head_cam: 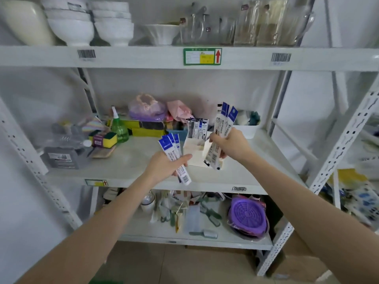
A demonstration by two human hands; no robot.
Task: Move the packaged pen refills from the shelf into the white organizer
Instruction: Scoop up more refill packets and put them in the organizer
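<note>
A white organizer (194,153) stands on the middle shelf (131,160), with several packaged refills (197,128) upright in its back compartment. My left hand (164,166) grips a fan of white-and-blue refill packs (174,154) just left of the organizer, their blue tops pointing up and left. My right hand (229,144) grips another bundle of refill packs (220,128) directly over the organizer's right side. The bundle's lower ends hang in front of the organizer's right wall.
Sponges (104,139), a green spray bottle (119,128) and bagged items (146,108) crowd the shelf's back left. A white bin (247,129) sits at the back right. Bowls (71,27) and glass jugs (266,23) fill the top shelf; a purple strainer (248,216) lies below.
</note>
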